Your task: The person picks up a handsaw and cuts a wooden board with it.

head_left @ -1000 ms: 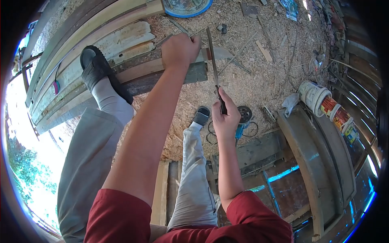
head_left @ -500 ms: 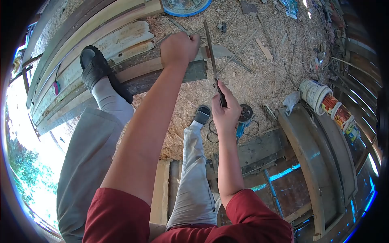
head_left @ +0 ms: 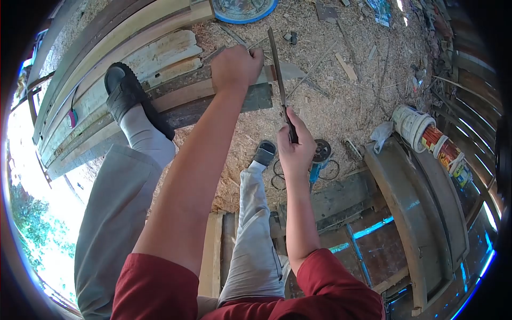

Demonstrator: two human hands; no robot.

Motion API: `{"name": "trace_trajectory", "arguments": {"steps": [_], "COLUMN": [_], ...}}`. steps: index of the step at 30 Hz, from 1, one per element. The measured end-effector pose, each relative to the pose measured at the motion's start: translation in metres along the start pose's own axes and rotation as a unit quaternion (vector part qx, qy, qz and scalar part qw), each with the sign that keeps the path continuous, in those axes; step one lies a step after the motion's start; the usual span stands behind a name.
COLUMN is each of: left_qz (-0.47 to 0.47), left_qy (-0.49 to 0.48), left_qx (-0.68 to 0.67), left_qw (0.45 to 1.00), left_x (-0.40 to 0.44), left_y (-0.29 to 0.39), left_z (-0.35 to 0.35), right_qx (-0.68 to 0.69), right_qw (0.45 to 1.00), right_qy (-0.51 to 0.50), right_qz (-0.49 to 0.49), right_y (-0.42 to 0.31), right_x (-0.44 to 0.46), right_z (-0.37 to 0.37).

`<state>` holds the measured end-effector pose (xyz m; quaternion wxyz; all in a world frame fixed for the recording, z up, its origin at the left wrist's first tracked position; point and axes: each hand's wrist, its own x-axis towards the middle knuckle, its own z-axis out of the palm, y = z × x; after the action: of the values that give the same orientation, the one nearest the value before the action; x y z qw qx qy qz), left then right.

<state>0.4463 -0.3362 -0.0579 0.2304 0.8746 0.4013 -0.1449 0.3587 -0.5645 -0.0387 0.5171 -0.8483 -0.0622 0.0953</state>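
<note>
My left hand (head_left: 234, 66) is closed, pressing down on a wooden plank (head_left: 186, 93) near its right end. Its fingertips are hidden beneath the fist. My right hand (head_left: 296, 145) wraps around the dark handle of a handsaw (head_left: 278, 69). The long, narrow blade appears nearly edge-on, pointing away from me. It crosses the plank's end, just right of my left hand; whether its teeth touch the wood I cannot tell. My left foot, in a black sandal (head_left: 128, 93), rests on the boards.
More long boards (head_left: 106, 69) lie at the left. A blue-rimmed round lid or basin (head_left: 245, 12) is at the top. An angle grinder (head_left: 318, 160) with a cord lies by my right forearm. Buckets (head_left: 413, 128) and curved wooden panels (head_left: 405, 213) stand at the right. Wood shavings cover the ground.
Very little differs. Both hands keep their holds on plank and saw, and the view has shifted slightly.
</note>
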Motion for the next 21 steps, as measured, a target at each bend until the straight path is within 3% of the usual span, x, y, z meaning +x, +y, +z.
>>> {"name": "trace_trajectory", "arguments": {"steps": [2, 21], "left_qz": [0.005, -0.002], "left_qy": [0.002, 0.005], "left_qx": [0.003, 0.009], "left_qw": [1.000, 1.000], "left_x": [-0.001, 0.000], "left_y": [0.000, -0.001], "left_z": [0.001, 0.002], "right_qx": [-0.011, -0.021], "right_qw": [0.999, 1.000], "right_qy": [0.000, 0.006], "right_qz": [-0.039, -0.017], "right_y": [0.007, -0.006], "right_x": [-0.002, -0.001], "right_z": [-0.002, -0.001]}}
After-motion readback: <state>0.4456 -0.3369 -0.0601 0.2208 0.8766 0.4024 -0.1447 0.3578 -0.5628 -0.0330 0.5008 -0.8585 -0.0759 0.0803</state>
